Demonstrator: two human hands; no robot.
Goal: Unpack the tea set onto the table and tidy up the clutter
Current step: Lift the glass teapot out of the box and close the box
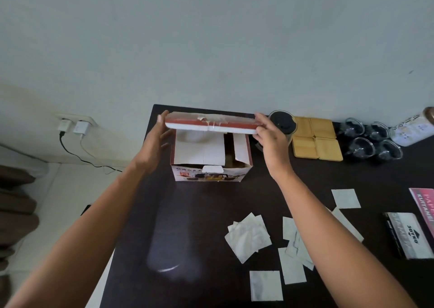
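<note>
The red and white tea set box (211, 175) stands at the far left of the dark table (211, 206). Its lid flap (211, 124) is raised level above the opening. My left hand (159, 136) touches the flap's left end with fingers spread. My right hand (270, 134) grips the flap's right end. Inside the box only white inner flaps show. A glass teapot (281, 124) stands just behind my right hand. To its right lie several bamboo coasters (314, 138) and several glass cups (371, 141).
Several white paper squares (249, 235) are scattered across the near table. A black and silver box (408, 237) and a pink booklet (425, 204) lie at the right edge. A white pouch (413, 127) sits far right. Chargers (75, 127) hang on the left wall.
</note>
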